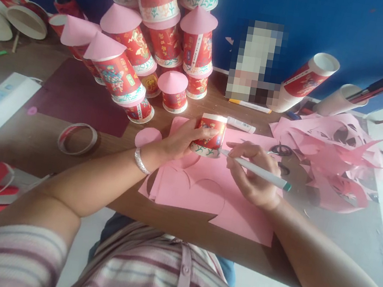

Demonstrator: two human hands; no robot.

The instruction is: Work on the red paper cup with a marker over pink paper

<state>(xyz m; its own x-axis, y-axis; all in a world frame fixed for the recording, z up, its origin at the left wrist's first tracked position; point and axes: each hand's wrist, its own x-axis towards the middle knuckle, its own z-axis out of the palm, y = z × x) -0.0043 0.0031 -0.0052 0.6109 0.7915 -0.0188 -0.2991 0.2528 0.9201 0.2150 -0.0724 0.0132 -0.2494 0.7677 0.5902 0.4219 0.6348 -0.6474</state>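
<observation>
While a pen (263, 173) is pinched by the right hand (250, 174), a paper cup (210, 137) is clasped by the left hand (181, 139).
Judged light, crushable; best held softly round its wall.

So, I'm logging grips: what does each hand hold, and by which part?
The left hand grips the red paper cup by its side wall; the right hand holds the pen by the barrel near its tip.

print on red cup (217, 124) too blurred, no text readable
</observation>
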